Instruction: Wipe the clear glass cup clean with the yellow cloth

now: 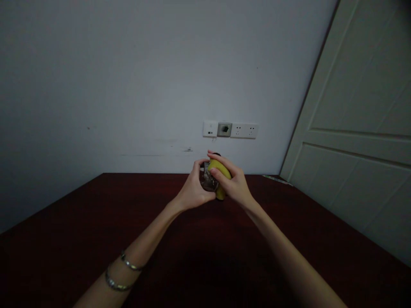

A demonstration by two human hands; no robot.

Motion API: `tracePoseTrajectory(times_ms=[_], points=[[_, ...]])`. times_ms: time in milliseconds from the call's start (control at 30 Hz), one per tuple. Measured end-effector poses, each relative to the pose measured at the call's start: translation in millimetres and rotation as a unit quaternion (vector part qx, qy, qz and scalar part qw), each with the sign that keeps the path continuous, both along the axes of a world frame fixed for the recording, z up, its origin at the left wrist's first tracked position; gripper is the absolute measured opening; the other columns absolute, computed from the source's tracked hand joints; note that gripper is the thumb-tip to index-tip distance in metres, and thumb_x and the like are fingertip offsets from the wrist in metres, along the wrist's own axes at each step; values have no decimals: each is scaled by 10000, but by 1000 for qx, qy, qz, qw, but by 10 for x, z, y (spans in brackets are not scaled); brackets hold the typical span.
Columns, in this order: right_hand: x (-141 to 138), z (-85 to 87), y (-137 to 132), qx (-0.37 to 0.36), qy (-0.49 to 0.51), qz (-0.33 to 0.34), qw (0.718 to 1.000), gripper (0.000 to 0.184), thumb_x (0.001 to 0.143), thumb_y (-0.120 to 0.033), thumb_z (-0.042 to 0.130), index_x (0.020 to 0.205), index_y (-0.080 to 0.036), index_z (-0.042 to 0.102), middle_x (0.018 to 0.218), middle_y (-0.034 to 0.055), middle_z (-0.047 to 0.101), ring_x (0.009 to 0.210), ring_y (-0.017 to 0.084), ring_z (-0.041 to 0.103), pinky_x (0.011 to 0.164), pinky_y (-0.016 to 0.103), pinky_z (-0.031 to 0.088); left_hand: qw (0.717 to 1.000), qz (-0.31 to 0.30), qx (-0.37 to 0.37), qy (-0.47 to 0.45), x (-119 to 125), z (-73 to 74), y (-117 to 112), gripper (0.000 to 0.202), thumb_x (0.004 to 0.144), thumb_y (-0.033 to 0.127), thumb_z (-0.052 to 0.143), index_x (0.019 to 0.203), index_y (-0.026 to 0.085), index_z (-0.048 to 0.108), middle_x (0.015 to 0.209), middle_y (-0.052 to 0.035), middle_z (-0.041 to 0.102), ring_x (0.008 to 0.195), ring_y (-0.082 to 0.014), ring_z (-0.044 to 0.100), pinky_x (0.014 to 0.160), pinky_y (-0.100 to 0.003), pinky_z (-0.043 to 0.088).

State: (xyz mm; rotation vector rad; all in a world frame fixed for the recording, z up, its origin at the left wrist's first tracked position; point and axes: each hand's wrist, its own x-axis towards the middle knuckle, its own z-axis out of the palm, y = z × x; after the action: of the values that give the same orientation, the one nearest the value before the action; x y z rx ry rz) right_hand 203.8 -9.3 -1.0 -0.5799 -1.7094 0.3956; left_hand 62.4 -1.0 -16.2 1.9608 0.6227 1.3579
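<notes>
Both arms reach out over a dark red table (96, 222). My left hand (192, 190) is wrapped round a small clear glass object (208, 182), held just above the tabletop. My right hand (233, 184) is closed on a yellow cloth or sponge (221, 171), pressing it against the top and right side of the glass. The two hands touch around the glass, which is mostly hidden by fingers. Two silver bangles (123, 273) sit on my left forearm.
A white wall stands behind the table, with a row of sockets and a switch (230, 129) above the hands. A pale panelled door (359, 128) is at the right. A thin flat item (278, 179) lies at the table's far right edge.
</notes>
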Motion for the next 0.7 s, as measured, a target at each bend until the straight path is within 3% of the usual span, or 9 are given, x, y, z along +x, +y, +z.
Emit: tracePoseTrajectory(times_ms=[167, 400, 700], points=[[-6, 45, -93, 85, -84, 17, 993, 370, 846, -316, 602, 1216, -310, 599, 1430, 25, 461, 1346, 221, 388, 1124, 444, 291, 998, -22, -17, -53, -18, 47, 10, 729, 552, 133, 737, 1164, 188, 345, 1112, -70, 528, 968, -202, 572, 799, -308, 488], [2, 23, -35, 23, 22, -17, 999, 361, 878, -384, 539, 1220, -284, 600, 1306, 41, 590, 1229, 213, 523, 1084, 442, 353, 995, -61, -68, -48, -52, 14, 1, 740, 578, 191, 788, 1183, 185, 362, 1141, -91, 536, 973, -218, 604, 825, -327, 499], [23, 49, -45, 48, 8, 40, 998, 356, 825, -361, 628, 1178, -316, 628, 1360, 19, 545, 1281, 226, 476, 1090, 453, 346, 996, -41, -55, -49, -56, 62, 16, 726, 564, 220, 797, 1161, 157, 388, 1095, -98, 565, 958, -225, 607, 828, -353, 503]])
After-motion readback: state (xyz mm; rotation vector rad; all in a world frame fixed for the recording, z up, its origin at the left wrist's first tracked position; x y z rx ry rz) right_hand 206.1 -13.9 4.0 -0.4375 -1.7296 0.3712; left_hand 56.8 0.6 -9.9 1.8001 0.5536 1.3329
